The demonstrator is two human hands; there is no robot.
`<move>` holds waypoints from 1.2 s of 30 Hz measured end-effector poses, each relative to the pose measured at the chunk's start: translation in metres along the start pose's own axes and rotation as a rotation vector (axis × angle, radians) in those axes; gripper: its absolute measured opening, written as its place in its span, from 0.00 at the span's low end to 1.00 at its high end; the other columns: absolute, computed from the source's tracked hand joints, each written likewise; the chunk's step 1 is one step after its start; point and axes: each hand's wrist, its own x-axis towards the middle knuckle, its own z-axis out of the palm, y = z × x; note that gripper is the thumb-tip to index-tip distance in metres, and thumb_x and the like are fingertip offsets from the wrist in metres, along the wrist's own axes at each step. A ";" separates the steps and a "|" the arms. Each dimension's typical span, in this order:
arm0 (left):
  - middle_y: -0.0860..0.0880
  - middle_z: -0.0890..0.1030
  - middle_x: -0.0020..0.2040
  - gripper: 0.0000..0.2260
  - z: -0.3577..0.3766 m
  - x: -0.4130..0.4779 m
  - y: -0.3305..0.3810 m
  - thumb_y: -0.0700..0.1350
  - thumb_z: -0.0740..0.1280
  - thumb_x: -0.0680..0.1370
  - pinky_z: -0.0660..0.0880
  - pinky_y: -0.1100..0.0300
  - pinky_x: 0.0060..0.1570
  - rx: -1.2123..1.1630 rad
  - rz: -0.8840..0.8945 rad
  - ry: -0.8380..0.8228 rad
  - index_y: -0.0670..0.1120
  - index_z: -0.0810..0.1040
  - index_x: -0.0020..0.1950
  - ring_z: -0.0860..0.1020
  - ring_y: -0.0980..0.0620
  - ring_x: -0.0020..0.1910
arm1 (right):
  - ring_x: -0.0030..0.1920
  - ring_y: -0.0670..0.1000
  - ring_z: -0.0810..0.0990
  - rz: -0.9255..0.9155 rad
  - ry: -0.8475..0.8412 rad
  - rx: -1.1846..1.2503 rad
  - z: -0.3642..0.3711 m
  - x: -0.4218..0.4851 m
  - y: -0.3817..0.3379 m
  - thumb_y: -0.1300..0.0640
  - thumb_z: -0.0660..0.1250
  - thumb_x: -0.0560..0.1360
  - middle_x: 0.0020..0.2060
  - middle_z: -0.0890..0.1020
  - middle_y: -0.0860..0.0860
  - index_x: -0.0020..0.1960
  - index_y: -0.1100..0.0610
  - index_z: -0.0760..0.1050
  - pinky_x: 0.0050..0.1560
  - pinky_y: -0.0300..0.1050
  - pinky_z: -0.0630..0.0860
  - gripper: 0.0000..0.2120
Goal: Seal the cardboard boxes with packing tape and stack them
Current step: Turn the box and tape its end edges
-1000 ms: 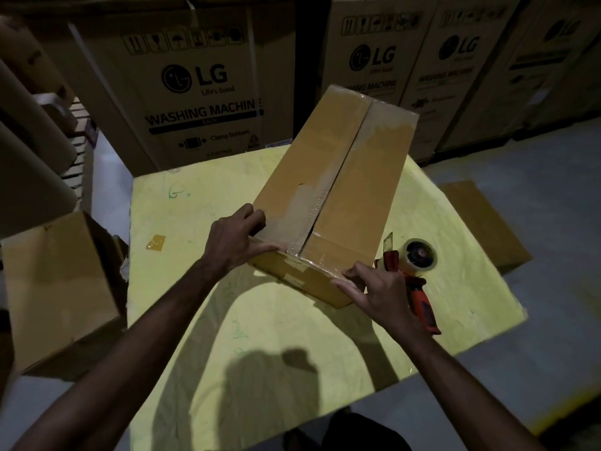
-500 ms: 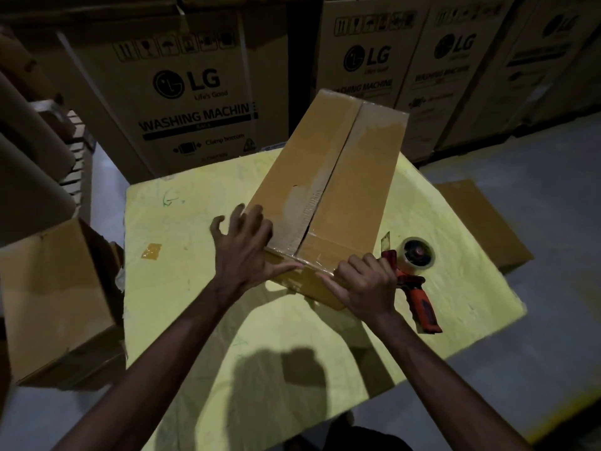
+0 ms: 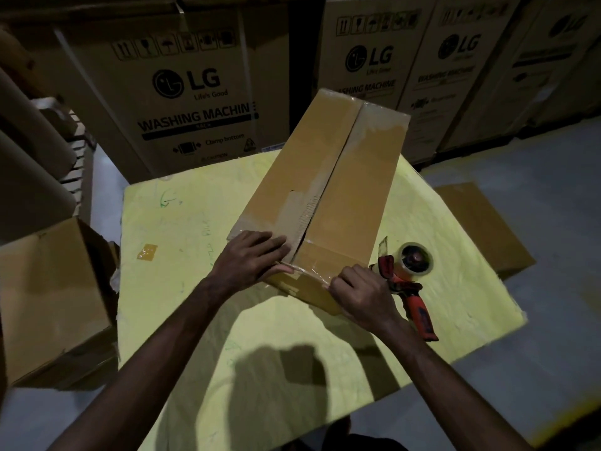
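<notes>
A long brown cardboard box (image 3: 344, 190) lies on the yellow table (image 3: 182, 242), its top flaps closed with a seam down the middle and old tape patches on it. My left hand (image 3: 252, 255) lies flat on the box's near left corner, fingers straight, pressing the flap down. My right hand (image 3: 357, 288) is at the near right corner with its fingers curled against the tape on the front edge. The red-handled tape dispenser (image 3: 411, 281) with a clear roll lies on the table just right of that hand.
Big LG washing machine cartons (image 3: 182, 92) wall off the far side. An open cardboard box (image 3: 48, 301) stands left of the table. Flat cardboard (image 3: 478, 222) lies on the grey floor to the right. A small tape scrap (image 3: 147, 252) sticks to the table.
My left hand shifted from the box's side onto the top of the near left corner and flattened. My right hand curled and moved to the near right corner edge.
</notes>
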 end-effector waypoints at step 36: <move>0.46 0.48 0.86 0.41 -0.023 0.026 -0.105 0.75 0.41 0.79 0.51 0.28 0.76 -0.075 -1.066 -0.679 0.51 0.51 0.85 0.49 0.39 0.83 | 0.76 0.48 0.65 0.689 -0.505 1.004 0.026 0.119 -0.150 0.39 0.71 0.77 0.78 0.65 0.44 0.79 0.46 0.63 0.75 0.49 0.66 0.35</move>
